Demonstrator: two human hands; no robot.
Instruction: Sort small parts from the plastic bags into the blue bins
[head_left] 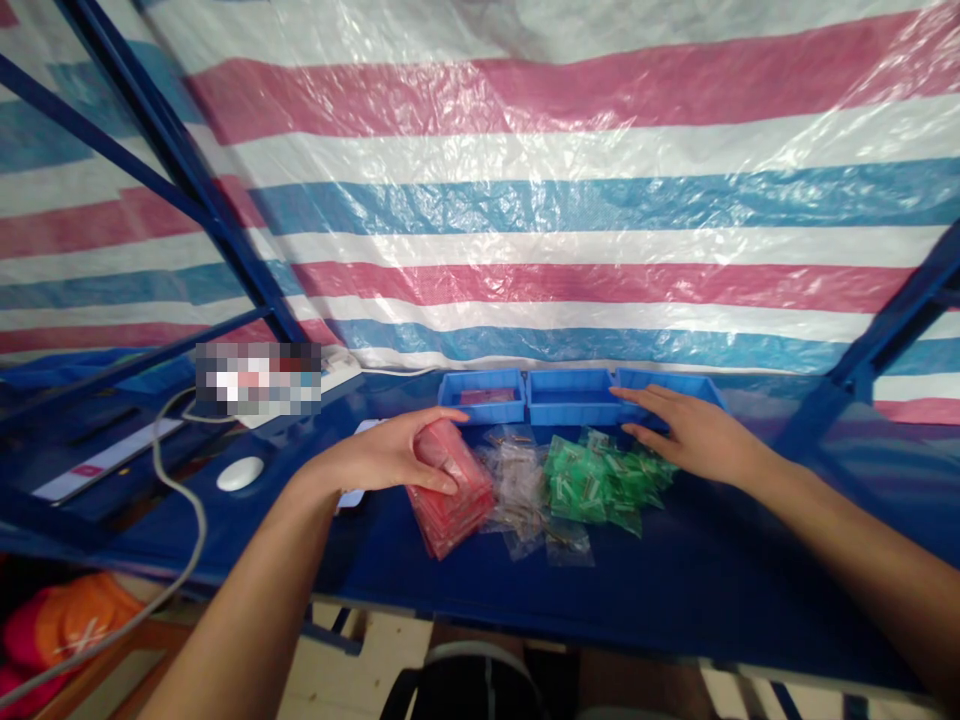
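My left hand [390, 452] grips a stack of red plastic bags [457, 500], its thumb on top and its fingers at the far edge. Just right of the stack lie clear plastic bags [519, 480] with small items inside that I cannot make out. Beside them spreads a pile of green plastic bags [592, 480]. Over the right end of that pile, close to the front of the right blue bin [709, 390], my right hand [675, 435] has its fingers apart and holds nothing.
The left blue bin [484, 410] contains a red bag; the middle blue bin [571, 410] adjoins it. At left are a white computer mouse [240, 473], a white cable [196, 510] and a partly hidden phone-like object [352, 497]. Blue frame bars [217, 230] and striped sheeting [562, 200] enclose the table.
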